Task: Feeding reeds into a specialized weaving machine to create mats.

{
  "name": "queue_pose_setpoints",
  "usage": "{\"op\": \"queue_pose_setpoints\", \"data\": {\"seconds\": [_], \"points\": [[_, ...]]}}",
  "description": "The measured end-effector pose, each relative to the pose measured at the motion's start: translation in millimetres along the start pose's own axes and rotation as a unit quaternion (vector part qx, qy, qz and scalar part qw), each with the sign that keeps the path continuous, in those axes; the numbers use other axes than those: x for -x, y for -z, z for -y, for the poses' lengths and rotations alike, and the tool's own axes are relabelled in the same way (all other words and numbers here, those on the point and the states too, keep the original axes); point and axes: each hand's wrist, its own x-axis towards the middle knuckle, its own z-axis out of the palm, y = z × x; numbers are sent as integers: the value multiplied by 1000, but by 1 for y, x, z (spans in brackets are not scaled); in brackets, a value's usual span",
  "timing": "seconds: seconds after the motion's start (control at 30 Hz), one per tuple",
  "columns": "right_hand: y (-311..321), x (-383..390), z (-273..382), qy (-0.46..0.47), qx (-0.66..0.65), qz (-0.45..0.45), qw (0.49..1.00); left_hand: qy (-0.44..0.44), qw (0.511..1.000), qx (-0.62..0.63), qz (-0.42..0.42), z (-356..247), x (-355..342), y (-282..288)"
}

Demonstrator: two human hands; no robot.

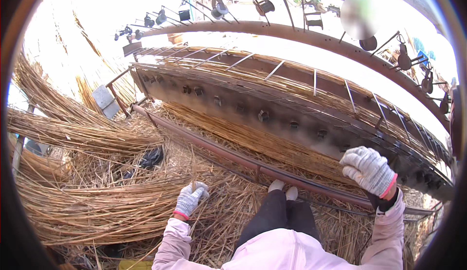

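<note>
My left hand (pixel 191 199), in a grey knit glove with a pink cuff, is closed around a few thin reed stalks (pixel 194 165) that stick up from its fingers. It is beside a large bundle of dry reeds (pixel 107 216) on the left. My right hand (pixel 368 171), gloved alike, is raised with curled fingers near the right part of a long dark metal machine (pixel 233 105). Whatever its fingers may hold is hidden. Reeds lie lengthwise along the machine's top under thin metal rods (pixel 275 70), and more reeds (pixel 253 131) run low along its near side.
A brown pipe rail (pixel 214 148) crosses just ahead of my feet (pixel 283 188). Beyond the machine, a curved bar (pixel 292 28) carries several spools on prongs. More reed bundles (pixel 73 131) lie at left, near a black plastic bag (pixel 152 157). Loose straw covers the ground.
</note>
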Motion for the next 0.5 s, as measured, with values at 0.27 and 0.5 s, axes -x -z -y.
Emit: {"op": "queue_pose_setpoints", "data": {"seconds": [0.27,0.5], "points": [[36,-139,-35,107,-59,31,992,-114,993,-25,-12,-21,-32,31],[2,-283,-54,91,-59,63,992,-94,993,46,-51,-59,-68,53]]}}
